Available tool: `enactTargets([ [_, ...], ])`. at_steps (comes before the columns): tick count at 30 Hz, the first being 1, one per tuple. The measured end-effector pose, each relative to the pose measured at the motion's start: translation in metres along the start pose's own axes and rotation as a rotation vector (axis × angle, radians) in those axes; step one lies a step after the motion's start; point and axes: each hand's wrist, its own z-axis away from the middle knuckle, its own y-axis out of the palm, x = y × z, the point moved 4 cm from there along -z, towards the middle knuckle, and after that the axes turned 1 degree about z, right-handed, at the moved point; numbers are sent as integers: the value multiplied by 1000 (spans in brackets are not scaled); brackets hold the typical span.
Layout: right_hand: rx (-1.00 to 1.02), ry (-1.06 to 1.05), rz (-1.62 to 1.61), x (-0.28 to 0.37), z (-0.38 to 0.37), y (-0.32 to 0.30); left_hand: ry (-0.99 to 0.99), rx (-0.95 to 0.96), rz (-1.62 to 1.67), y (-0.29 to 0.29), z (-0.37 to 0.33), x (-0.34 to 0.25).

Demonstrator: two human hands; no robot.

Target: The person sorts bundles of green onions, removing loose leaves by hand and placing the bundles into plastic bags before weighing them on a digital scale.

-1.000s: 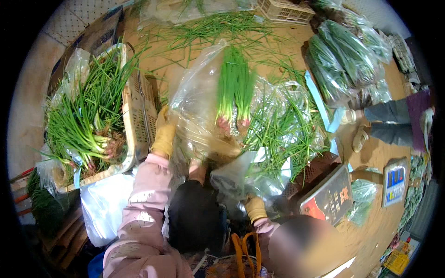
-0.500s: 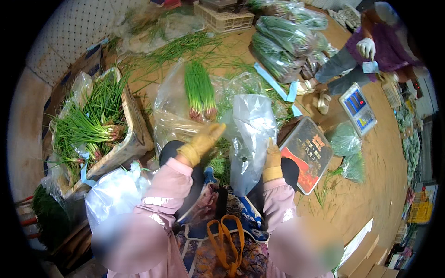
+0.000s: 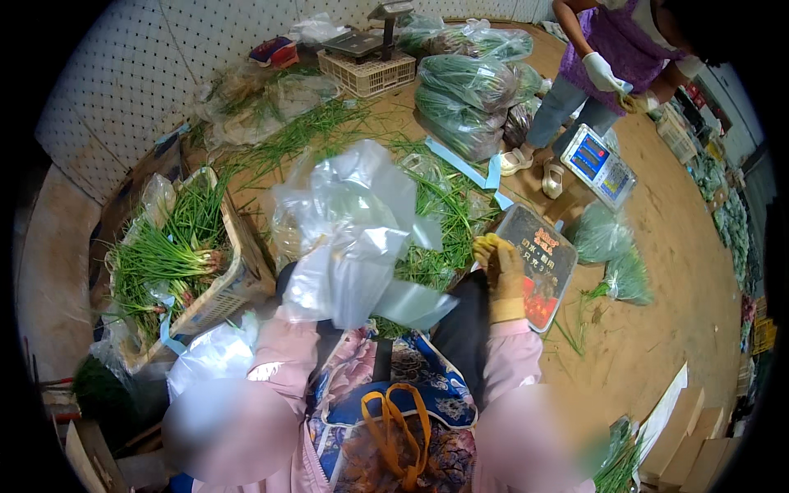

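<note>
Left hand hiding behind clear bag; grip state impossible to tell. Bag billowing upright above lap, covering left hand, spreading rightward toward right hand. Right hand in yellow glove, fingers curling together on nothing, staying apart from bag's right edge. Scallions lying beyond both hands; basket sitting left of bag; scale just right of right hand.

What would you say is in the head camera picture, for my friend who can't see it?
A person in pink sleeves lifts a clear plastic bag with the left hand, which is hidden behind it. The right hand, in a yellow glove, is raised beside it. A basket of green onions sits at the left, and another person stands by a scale.
</note>
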Motion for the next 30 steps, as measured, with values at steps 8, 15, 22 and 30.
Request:
enactTargets([
  [8,825,874,-222,-117,80,67,161,-172,-384,45,39,-7],
  [15,672,386,-636,-52,47,119,228,-326,-603,40,69,-4],
  [22,583,519,-434,-111,55,67,-63,-169,-223,38,58,28],
  [30,583,504,-229,-54,54,62,-155,-245,-420,42,71,8],
])
